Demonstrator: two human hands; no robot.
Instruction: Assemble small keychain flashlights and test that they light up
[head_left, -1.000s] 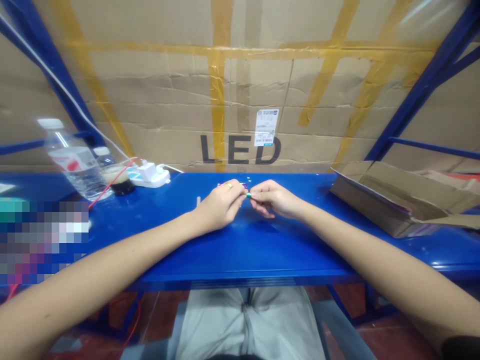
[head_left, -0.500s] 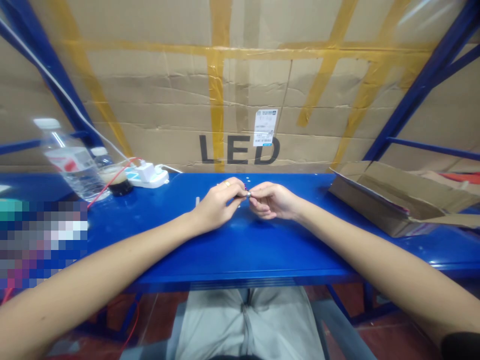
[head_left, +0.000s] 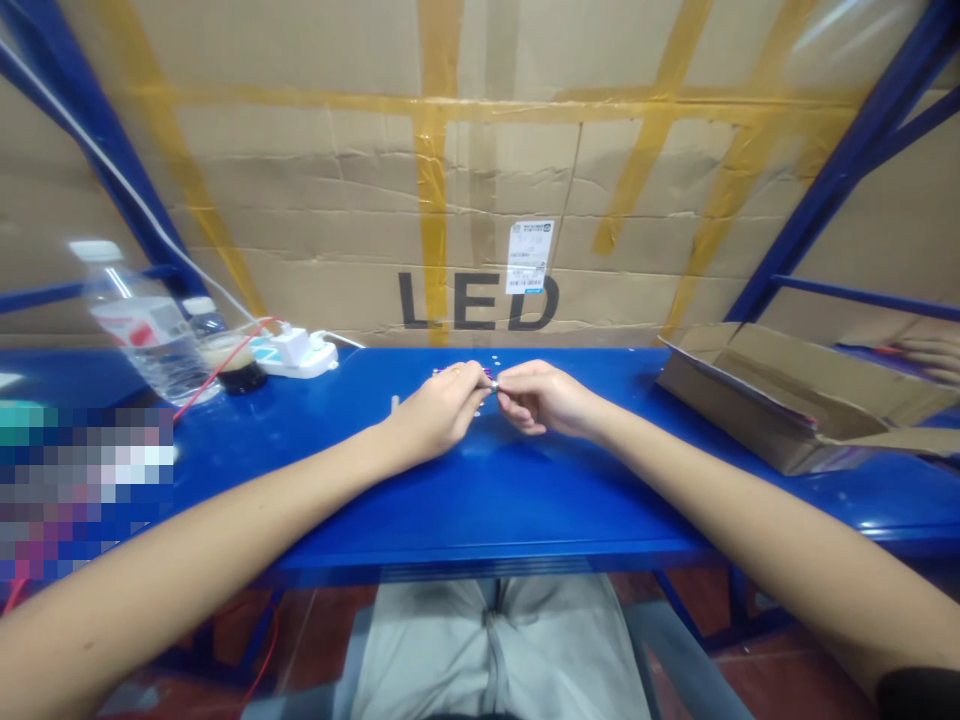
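Observation:
My left hand (head_left: 441, 412) and my right hand (head_left: 546, 398) meet over the middle of the blue table, fingertips almost touching. Between them is a small silvery piece (head_left: 494, 386), pinched from both sides by thumbs and forefingers; it is too small to name. Bits of something purple (head_left: 487, 371) show just behind my left fingers, mostly hidden by them. A few tiny pale pieces (head_left: 495, 359) lie on the table beyond my hands. Left of my left hand stands a small clear, whitish piece (head_left: 395, 404).
An open cardboard box (head_left: 739, 395) sits on the table (head_left: 480, 510) at the right. Another person's hand (head_left: 934, 352) shows beyond it. To the left are a water bottle (head_left: 142, 325), a small bottle of dark liquid (head_left: 234, 362) and a white power strip (head_left: 311, 358) with cables.
My left hand has rolled slightly and its fingers have shifted, so more purple shows behind them. My right hand holds nearly the same place. The other person's hand has appeared at the far right.

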